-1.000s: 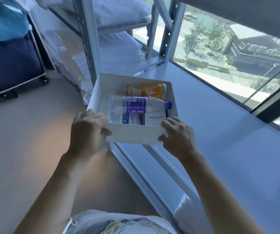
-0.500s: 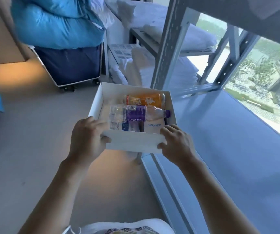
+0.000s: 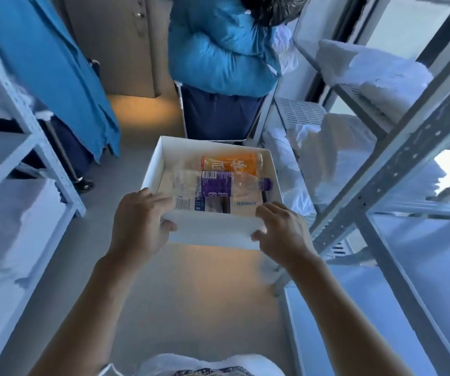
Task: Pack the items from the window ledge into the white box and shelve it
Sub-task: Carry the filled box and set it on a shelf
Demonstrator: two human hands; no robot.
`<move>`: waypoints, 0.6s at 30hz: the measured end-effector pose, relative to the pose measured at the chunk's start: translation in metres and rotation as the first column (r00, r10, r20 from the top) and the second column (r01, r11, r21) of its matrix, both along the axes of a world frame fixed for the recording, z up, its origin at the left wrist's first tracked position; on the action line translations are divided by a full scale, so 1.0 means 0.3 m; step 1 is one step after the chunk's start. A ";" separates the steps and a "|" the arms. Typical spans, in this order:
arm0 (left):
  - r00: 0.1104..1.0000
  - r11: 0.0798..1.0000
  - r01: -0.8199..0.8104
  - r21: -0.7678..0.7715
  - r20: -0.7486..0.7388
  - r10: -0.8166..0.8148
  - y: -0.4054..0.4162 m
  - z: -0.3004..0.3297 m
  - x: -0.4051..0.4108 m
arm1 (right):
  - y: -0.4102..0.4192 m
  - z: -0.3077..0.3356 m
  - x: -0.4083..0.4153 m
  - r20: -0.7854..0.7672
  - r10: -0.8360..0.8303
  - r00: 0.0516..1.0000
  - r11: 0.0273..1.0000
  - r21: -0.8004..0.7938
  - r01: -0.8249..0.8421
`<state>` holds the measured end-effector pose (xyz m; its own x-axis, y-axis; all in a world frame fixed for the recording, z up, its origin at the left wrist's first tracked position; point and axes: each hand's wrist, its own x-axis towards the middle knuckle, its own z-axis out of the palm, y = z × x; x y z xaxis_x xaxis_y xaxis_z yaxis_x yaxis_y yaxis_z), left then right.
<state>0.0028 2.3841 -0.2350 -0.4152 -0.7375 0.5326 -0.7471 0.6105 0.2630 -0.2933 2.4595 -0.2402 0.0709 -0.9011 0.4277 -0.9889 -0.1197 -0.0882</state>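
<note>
White box (image 3: pixel 213 232), open-topped, held in the air over the floor, between two shelving units. Left hand (image 3: pixel 139 221) grips the near left corner, fingers curled over the rim, thumb on the near wall. Right hand (image 3: pixel 280 232) grips the near right corner the same way.

Contents, far to near: an orange-labelled bottle (image 3: pixel 232 164) on its side against the far wall; a clear water bottle with purple label (image 3: pixel 218 184) and purple cap, on its side, cap pointing right, just beside the orange one; under and nearer, a flat white Anker package (image 3: pixel 245 206) and another printed pack (image 3: pixel 188 203) at the near wall, its type unreadable.

Floor (image 3: pixel 191 294) pale grey, with a warm patch of light under the box.

Left: grey metal shelving rack (image 3: pixel 42 147), white folded linen on the shelves, blue cloth (image 3: pixel 55 71) hanging over it. Right: second metal shelving rack (image 3: pixel 397 169) stacked with white towels and bedding; window ledge (image 3: pixel 422 280) at near right. Far centre: wheeled laundry cart (image 3: pixel 218 115), dark blue, heaped with a bright blue bundle (image 3: pixel 218 50). Wooden door (image 3: pixel 126 44) at far left of it.
</note>
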 end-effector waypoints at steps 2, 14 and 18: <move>0.997 0.997 -0.071 0.004 -0.013 0.071 -0.007 -0.011 0.089 | -0.073 0.002 0.076 -0.013 0.056 0.998 0.998 -0.002 -0.056; 0.886 0.885 -0.461 0.069 -0.018 0.463 -0.006 -0.043 0.426 | -0.435 0.009 0.407 -0.031 0.450 0.892 0.893 0.036 -0.449; 0.832 0.831 -0.554 0.052 -0.016 0.555 -0.048 -0.048 0.460 | -0.592 -0.005 0.469 -0.010 0.550 0.835 0.834 0.054 -0.549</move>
